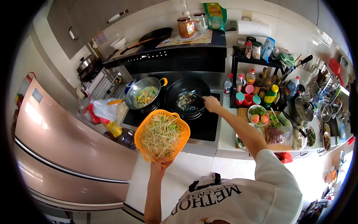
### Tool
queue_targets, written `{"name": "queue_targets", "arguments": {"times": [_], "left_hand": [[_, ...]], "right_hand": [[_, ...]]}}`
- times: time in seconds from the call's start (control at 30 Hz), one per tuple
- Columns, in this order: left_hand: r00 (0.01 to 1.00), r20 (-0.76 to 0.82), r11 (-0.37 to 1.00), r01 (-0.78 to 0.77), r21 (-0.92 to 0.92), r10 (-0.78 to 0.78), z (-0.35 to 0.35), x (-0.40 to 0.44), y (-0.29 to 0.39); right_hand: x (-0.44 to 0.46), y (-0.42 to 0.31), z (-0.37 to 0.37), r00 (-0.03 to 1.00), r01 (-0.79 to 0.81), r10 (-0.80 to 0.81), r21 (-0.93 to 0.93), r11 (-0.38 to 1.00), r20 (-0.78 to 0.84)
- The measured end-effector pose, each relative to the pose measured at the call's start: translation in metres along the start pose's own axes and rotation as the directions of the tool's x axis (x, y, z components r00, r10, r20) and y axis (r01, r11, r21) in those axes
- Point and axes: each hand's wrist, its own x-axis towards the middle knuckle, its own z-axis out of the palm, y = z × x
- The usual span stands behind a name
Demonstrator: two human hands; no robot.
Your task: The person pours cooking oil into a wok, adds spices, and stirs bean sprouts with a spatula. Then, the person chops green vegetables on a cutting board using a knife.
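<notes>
Crowding the hob [206, 130], 2 pans [186, 84]

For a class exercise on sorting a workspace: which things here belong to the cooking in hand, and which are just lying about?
Likely in the job:
- orange basket of bean sprouts, in the left hand
- black wok, its handle in the right hand
- stove

Apparently just lying about:
- paper towel roll
- lidded jar of reddish contents
- peach-like fruit
</notes>
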Motion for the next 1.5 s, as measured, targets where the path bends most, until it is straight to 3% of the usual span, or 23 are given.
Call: {"name": "queue_targets", "arguments": {"times": [0.07, 0.2, 0.27, 0.3, 0.4, 0.43, 0.53, 0.67, 0.8, 0.83, 0.93, 1.03, 1.13, 1.33, 1.5], "left_hand": [[0.999, 0.009, 0.999, -0.052, 0.002, 0.052, 0.023, 0.026, 0.023], [0.988, 0.04, 0.982, -0.151, 0.114, 0.147, 0.038, 0.11, 0.057], [0.997, -0.067, 0.964, -0.029, 0.263, 0.048, 0.067, 0.148, 0.084], [0.99, -0.103, 0.957, -0.061, 0.284, 0.094, 0.081, 0.166, 0.089], [0.971, -0.089, 0.879, -0.16, 0.449, 0.222, 0.116, 0.206, 0.098], [0.964, -0.056, 0.834, -0.194, 0.516, 0.259, 0.124, 0.218, 0.099], [0.919, -0.198, 0.722, -0.122, 0.681, 0.342, 0.133, 0.274, 0.087], [0.835, -0.33, 0.426, 0.129, 0.895, 0.441, 0.172, 0.293, 0.08], [0.777, 0.02, -0.082, 0.041, 0.996, 0.629, 0.173, 0.308, 0.06], [0.796, 0.034, -0.1, 0.033, 0.994, 0.604, 0.176, 0.306, 0.061], [0.699, 0.263, -0.272, -0.101, 0.957, 0.665, 0.172, 0.304, 0.059], [0.642, 0.433, -0.429, -0.175, 0.886, 0.633, 0.172, 0.299, 0.064], [0.593, 0.525, -0.534, -0.181, 0.826, 0.611, 0.17, 0.301, 0.068], [0.582, 0.56, -0.57, -0.191, 0.799, 0.59, 0.158, 0.295, 0.064], [0.541, 0.631, -0.611, -0.249, 0.751, 0.556, 0.153, 0.292, 0.072]], "right_hand": [[0.03, 0.01, 0.036, 0.998, -0.03, 0.032, -0.042, 0.999, 0.052], [0.019, 0.004, 0.016, 0.989, -0.015, 0.015, -0.005, 1.0, 0.144], [0.005, 0.014, -0.001, 0.983, 0.059, -0.047, -0.063, 0.996, 0.18], [-0.002, 0.017, -0.01, 0.981, 0.045, -0.034, -0.055, 0.997, 0.189], [-0.028, 0.024, -0.042, 0.98, 0.069, -0.067, -0.001, 0.998, 0.187], [-0.035, 0.03, -0.043, 0.987, 0.123, -0.123, 0.004, 0.992, 0.099], [-0.048, 0.031, -0.057, 0.991, 0.071, -0.073, 0.021, 0.997, 0.11], [-0.051, 0.037, -0.056, 0.993, 0.083, -0.082, -0.005, 0.997, 0.091], [-0.052, 0.036, -0.068, 0.987, 0.097, -0.091, -0.045, 0.994, 0.132], [-0.056, 0.03, -0.076, 0.991, 0.111, -0.107, -0.047, 0.993, 0.087], [-0.054, 0.03, -0.078, 0.988, 0.127, -0.113, -0.128, 0.984, 0.106], [-0.055, 0.029, -0.083, 0.988, 0.142, -0.13, -0.146, 0.979, 0.088], [-0.054, 0.022, -0.093, 0.986, 0.168, -0.159, -0.199, 0.966, 0.058], [-0.048, 0.005, -0.119, 0.981, 0.188, -0.192, -0.195, 0.963, 0.0], [-0.038, -0.003, -0.122, 0.986, 0.161, -0.149, -0.19, 0.968, 0.076]]}}
